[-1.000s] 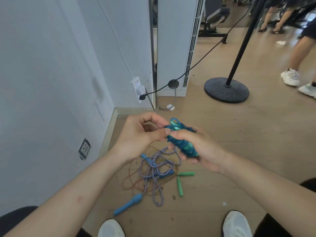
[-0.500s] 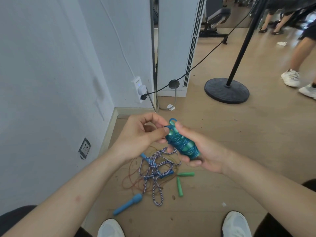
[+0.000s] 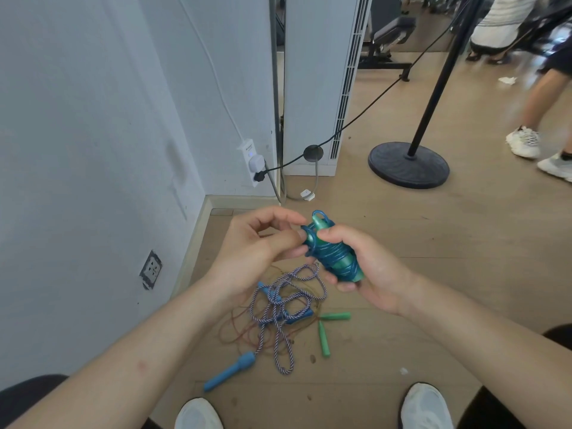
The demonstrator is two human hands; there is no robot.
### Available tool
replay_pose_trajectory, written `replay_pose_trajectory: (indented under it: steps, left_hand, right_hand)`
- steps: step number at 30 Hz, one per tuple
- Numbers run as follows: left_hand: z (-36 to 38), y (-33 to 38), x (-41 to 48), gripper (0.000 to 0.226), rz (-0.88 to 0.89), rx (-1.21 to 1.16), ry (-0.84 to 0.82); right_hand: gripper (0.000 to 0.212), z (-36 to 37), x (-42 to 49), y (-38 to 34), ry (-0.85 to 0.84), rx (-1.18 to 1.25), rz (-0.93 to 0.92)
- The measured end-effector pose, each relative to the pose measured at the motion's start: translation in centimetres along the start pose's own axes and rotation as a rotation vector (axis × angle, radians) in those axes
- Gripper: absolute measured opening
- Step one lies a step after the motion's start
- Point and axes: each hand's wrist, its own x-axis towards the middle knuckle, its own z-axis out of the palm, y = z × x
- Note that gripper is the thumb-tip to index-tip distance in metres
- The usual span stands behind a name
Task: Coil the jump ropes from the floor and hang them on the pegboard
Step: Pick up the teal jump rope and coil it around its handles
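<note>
My right hand [image 3: 366, 267] grips a teal jump rope [image 3: 332, 253], its blue cord wound tightly round the two handles. My left hand [image 3: 257, 247] pinches the cord at the bundle's upper end with thumb and fingers. Below on the wooden floor lies a striped blue-and-white rope [image 3: 284, 308] in a loose tangle, one blue handle [image 3: 230, 371] stretched toward my left shoe. A thin orange-brown rope [image 3: 240, 331] with two green handles [image 3: 323, 337] lies tangled with it. No pegboard is in view.
A white wall [image 3: 93, 150] runs along the left with a socket [image 3: 150, 269] low down. A power strip [image 3: 252, 159], a black cable and a white floor unit [image 3: 318, 88] stand behind. A black stand base [image 3: 408, 165] and other people's legs are at the right.
The bundle has tilted slightly more upright in my right hand. My left fingers have shifted on the cord at the bundle's top end.
</note>
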Motion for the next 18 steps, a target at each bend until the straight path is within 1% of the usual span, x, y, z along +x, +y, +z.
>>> replay_pose_trajectory:
  steps: [1, 3, 6, 7, 10, 11, 14, 18]
  left_hand:
    - [0.04, 0.06, 0.0, 0.015, -0.015, -0.029, -0.011]
    - [0.2, 0.05, 0.02, 0.019, -0.003, -0.01, 0.003]
    - [0.27, -0.14, 0.11, 0.009, 0.03, 0.03, 0.032]
    - [0.22, -0.2, 0.14, 0.009, 0.033, 0.038, 0.032]
    - [0.03, -0.21, 0.21, 0.011, 0.05, 0.034, 0.008]
    - [0.02, -0.13, 0.15, 0.015, 0.06, 0.028, -0.007]
    - [0.04, -0.07, 0.05, 0.022, 0.121, 0.068, -0.015]
    - [0.23, -0.13, -0.02, 0.022, 0.185, 0.079, 0.055]
  right_hand:
    - [0.036, -0.04, 0.0, 0.0, 0.003, -0.001, -0.009]
    - [0.03, -0.02, -0.02, -0.03, 0.012, -0.012, -0.03]
    - [0.026, 0.09, -0.06, -0.02, 0.023, -0.017, -0.056]
    - [0.029, 0.1, -0.04, 0.05, 0.025, -0.012, -0.059]
    - [0.05, 0.02, 0.03, 0.13, 0.021, 0.027, -0.042]
    - [0.051, 0.02, -0.01, 0.07, 0.012, 0.045, -0.022]
    - [0.036, 0.07, -0.2, -0.21, -0.052, 0.103, 0.033]
    - [0.037, 0.03, -0.09, -0.27, -0.101, 0.183, 0.051]
